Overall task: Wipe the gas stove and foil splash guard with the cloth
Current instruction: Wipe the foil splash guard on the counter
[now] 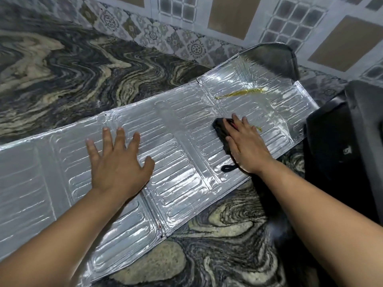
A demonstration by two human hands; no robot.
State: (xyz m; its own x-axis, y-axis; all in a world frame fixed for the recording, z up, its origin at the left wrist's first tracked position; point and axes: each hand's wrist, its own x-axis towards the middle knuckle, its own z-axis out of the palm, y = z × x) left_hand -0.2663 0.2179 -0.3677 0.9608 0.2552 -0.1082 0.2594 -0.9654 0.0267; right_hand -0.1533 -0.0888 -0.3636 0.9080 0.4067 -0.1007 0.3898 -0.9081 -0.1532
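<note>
The left hand (118, 160) lies flat, fingers spread, on the shiny silver ribbed foil splash guard (182, 129), which lies unfolded on the swirly counter (226, 230). Farther on, the right hand (245, 148) presses the black cloth (220, 129) flat. Pushing hard could crumple the foil or smear the yellow streak (240, 93).

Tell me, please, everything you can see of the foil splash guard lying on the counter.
The foil splash guard is a long, shiny silver sheet, embossed with rounded bars and creased into hinged panels. It lies unfolded, nearly flat, on the marbled counter, its far right end curling up near the tiled wall. A yellowish greasy streak marks a right-hand panel. The left hand presses on it with spread fingers; the right hand presses a dark cloth onto it.
</note>
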